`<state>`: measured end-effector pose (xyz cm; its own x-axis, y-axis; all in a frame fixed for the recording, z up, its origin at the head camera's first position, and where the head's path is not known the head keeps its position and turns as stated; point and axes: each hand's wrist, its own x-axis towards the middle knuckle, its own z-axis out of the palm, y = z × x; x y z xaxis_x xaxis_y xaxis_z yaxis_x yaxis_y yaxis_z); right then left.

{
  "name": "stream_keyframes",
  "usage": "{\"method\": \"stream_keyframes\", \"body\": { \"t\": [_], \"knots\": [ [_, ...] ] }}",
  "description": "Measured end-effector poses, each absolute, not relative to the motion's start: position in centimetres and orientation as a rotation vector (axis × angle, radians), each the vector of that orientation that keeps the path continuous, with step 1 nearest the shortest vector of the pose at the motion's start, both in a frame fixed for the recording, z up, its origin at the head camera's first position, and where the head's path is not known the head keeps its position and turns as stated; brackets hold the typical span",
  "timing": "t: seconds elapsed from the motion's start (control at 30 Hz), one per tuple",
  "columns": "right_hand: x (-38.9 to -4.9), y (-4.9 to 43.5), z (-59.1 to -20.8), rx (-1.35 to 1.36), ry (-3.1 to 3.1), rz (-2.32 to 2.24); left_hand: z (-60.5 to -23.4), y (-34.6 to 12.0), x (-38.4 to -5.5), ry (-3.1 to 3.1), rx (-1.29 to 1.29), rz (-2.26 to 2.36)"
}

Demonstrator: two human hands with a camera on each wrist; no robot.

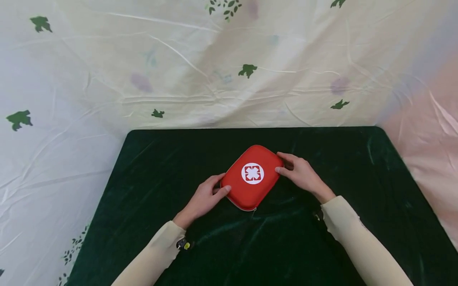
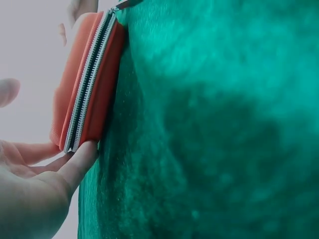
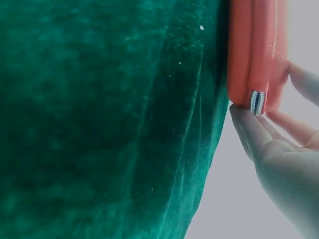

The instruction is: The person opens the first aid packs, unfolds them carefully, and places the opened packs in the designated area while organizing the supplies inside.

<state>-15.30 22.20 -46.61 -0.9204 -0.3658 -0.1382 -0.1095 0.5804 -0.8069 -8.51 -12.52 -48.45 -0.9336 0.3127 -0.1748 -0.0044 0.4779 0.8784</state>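
A red zippered first-aid case (image 1: 236, 190) with a white round emblem lies flat and slantwise on the dark green cloth. At its near left end is my left hand (image 1: 206, 196), fingers touching the side; the left wrist view shows the thumb (image 2: 7, 92) held apart above the top face. On the far right end, my right hand (image 1: 302, 173) pinches the case between thumb and fingers. A closed silver zipper (image 2: 87, 89) runs along the side in the left wrist view. The zipper's end (image 3: 257, 102) shows beside the right fingers.
Green velvety cloth (image 1: 161, 159) covers the table, with rounded far corners. Behind it and at both sides hangs a pale curtain (image 1: 286, 39) with green leaf shapes. A small dark device (image 1: 184, 244) sits at the left cuff.
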Motion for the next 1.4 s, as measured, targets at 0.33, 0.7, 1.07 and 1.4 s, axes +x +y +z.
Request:
{"method": "stream_keyframes", "body": {
  "t": [0.33,0.7,1.07,1.4],
  "knots": [
    [-17.1,20.9,-46.6,-0.399,2.509,-1.279,-48.6,-13.1,-6.9,2.416,0.292,1.461],
    [-18.7,18.9,-45.9,-0.363,2.478,-1.295,-48.7,-13.3,-5.6,2.314,0.256,1.542],
    [-20.0,17.9,-46.8,-0.412,2.465,-1.320,-48.7,-13.3,-4.5,2.209,0.337,1.588],
    [-20.5,17.0,-47.1,-0.450,2.439,-1.333,-48.2,-13.3,-3.9,2.135,0.277,1.603]
  ]
}}
